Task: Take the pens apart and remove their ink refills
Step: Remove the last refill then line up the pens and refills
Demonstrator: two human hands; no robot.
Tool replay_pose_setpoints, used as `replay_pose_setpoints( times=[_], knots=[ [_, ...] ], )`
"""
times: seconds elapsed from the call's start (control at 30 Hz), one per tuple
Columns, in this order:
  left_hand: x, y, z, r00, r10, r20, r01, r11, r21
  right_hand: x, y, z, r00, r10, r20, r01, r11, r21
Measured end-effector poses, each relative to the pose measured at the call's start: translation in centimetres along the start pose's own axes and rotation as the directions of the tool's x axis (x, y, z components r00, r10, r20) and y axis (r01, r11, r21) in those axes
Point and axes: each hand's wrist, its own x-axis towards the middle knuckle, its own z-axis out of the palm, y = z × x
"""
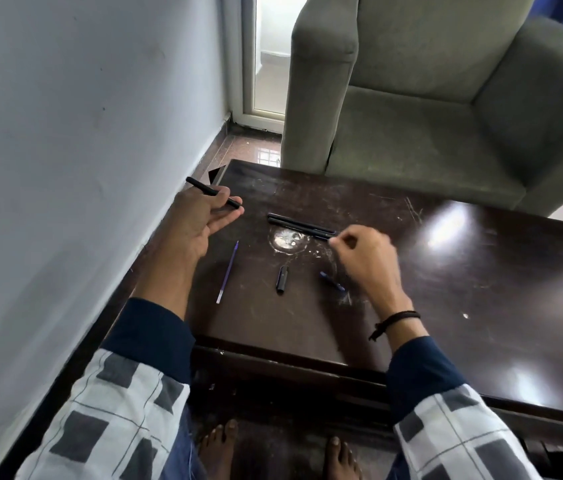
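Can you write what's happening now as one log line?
left hand: holds black barrel | right hand: at end of two pens, grip unclear | table: blue refill, black cap

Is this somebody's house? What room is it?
Most likely a living room at home. A soft grey-green armchair stands beyond a low, dark, scratched coffee table, a glass door is in the corner, and the person's bare feet rest on the floor.

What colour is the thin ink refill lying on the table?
The ink refill is blue, paler at its near end, seen in the head view.
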Motion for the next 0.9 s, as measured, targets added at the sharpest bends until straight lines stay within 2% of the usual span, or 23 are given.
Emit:
replay_pose_setpoints(
  times=[0.07,0.13,0.2,0.27,0.43,0.6,0.73,0.8,0.9],
  knots=[
    [0.0,0.3,-0.5,1.000,0.017,-0.017,-0.016,1.000,0.026,-1.2,-2.5,2.0,0.971,-0.226,0.073,0.227,0.974,-0.009],
    [-0.1,0.5,-0.7,0.999,0.025,-0.034,-0.023,0.999,0.038,-2.4,-4.6,4.0,0.896,-0.425,0.127,0.432,0.901,-0.039],
    [-0.3,0.5,-0.7,0.999,0.028,-0.035,-0.027,0.998,0.052,-3.3,-6.2,5.7,0.820,-0.553,0.149,0.565,0.823,-0.057],
    [-0.4,0.5,-0.8,0.999,0.035,-0.031,-0.033,0.997,0.066,-4.0,-7.3,7.2,0.770,-0.607,0.196,0.627,0.777,-0.060],
    [-0.4,0.4,-0.7,0.999,0.040,-0.029,-0.037,0.996,0.082,-5.2,-8.1,9.2,0.702,-0.644,0.305,0.694,0.714,-0.091],
    [-0.2,0.1,-0.8,0.999,0.050,-0.010,-0.048,0.993,0.106,-5.2,-8.0,9.2,0.686,-0.674,0.275,0.718,0.689,-0.103],
    [0.0,-0.1,-0.8,0.998,0.055,0.011,-0.056,0.992,0.115,-5.2,-7.8,8.9,0.638,-0.720,0.272,0.761,0.643,-0.085],
    [0.0,0.0,-0.7,0.998,0.047,0.029,-0.050,0.994,0.098,-4.9,-8.2,8.3,0.665,-0.721,0.195,0.738,0.674,-0.026],
    [-0.1,-0.1,-0.3,0.997,0.008,0.074,-0.012,0.999,0.050,-3.9,-8.4,6.8,0.793,-0.609,-0.027,0.609,0.791,0.064]
  ],
)
